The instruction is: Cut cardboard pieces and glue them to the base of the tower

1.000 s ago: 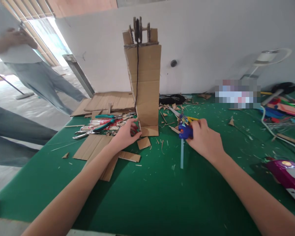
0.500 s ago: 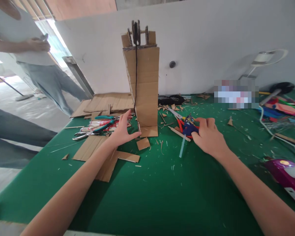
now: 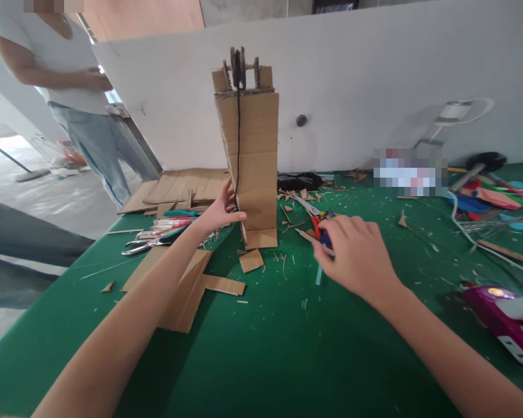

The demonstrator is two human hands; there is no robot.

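L arm: I have it stretched forward, bare forearm, wrist straight | left hand (image 3: 218,213): fingers spread upward, thumb pointing right | R arm: I reach in from lower right | right hand (image 3: 353,255): back up, fingers curled down, closed in a grip

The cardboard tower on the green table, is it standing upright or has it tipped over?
Upright. The cardboard tower stands on its base on the green table, and the left hand touches its lower edge.
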